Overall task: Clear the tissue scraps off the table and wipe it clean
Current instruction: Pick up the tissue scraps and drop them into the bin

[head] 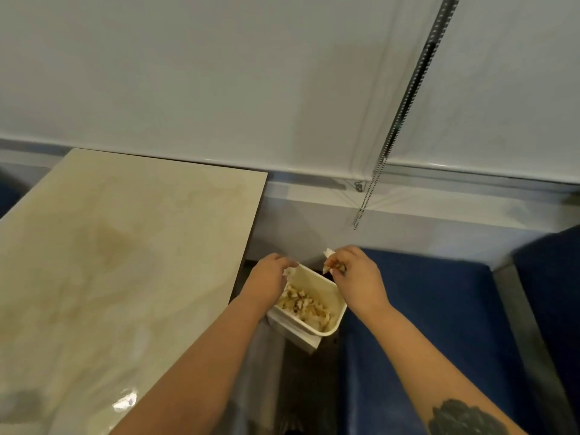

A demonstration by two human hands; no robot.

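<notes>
- Both hands hang over a small cream bin [329, 296] that stands in the gap between the table [110, 262] and a blue seat [439, 309]; the bin is tilted, its open top turned toward the camera
- The left hand [270, 276] sits at the bin's left rim, fingers curled closed around a white tissue scrap [289, 272]; only a small corner of that scrap shows under the fingertips, just above the rim
- The right hand [354, 271] is over the bin's far right corner, fingers pinched shut on another tissue scrap [329, 253]; a white tip sticks out above the fingertips, and a darker, stained bit shows beneath them
- Inside the bin lies a heap of crumpled scraps [306, 304], white and brownish, directly below and between the two hands
- The table's pale marbled top lies to the left of the hands; a brownish smear [110, 243] marks its middle, and something small and glossy [124, 403] lies near its front edge, too blurred to identify
- A bead chain [405, 108] hangs from the white blind [219, 73] behind
</notes>
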